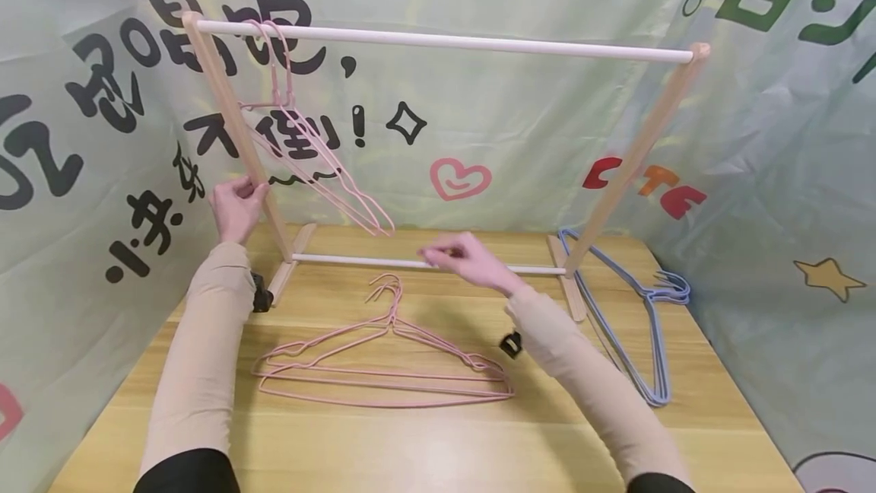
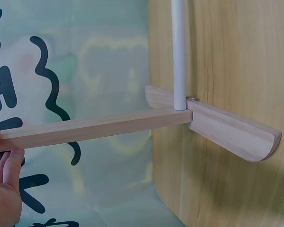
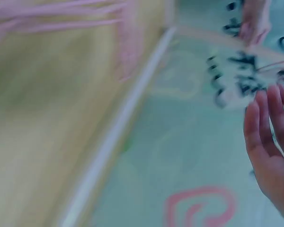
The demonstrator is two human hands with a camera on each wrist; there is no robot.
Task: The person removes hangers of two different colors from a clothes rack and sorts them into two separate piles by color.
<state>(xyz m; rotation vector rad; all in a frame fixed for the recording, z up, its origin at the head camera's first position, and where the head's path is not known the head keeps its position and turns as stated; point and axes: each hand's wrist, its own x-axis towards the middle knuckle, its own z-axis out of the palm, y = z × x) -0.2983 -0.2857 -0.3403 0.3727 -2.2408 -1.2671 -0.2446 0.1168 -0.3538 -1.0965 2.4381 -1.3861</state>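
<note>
At the left, my left hand (image 1: 237,209) grips the wooden upright (image 1: 229,109) of a small clothes rack, thumb on one side and fingers on the other. In the left wrist view, that upright (image 2: 99,127) runs from the fingers to its foot. Two pink hangers (image 1: 275,82) hang from the white top rod (image 1: 445,41) near its left end. My right hand (image 1: 472,259) is in the air before the lower rod (image 1: 356,259), holding nothing; the right wrist view shows its fingers (image 3: 265,116) loosely bent. Below it on the table lie several overlapping pink hangers (image 1: 393,303).
Several blue hangers (image 1: 658,341) lie in a stack at the right, beside the rack's right foot (image 1: 568,287). Printed cloth (image 1: 520,112) hangs behind and at both sides of the wooden table (image 1: 438,447). A small black object (image 1: 511,344) is near the right forearm.
</note>
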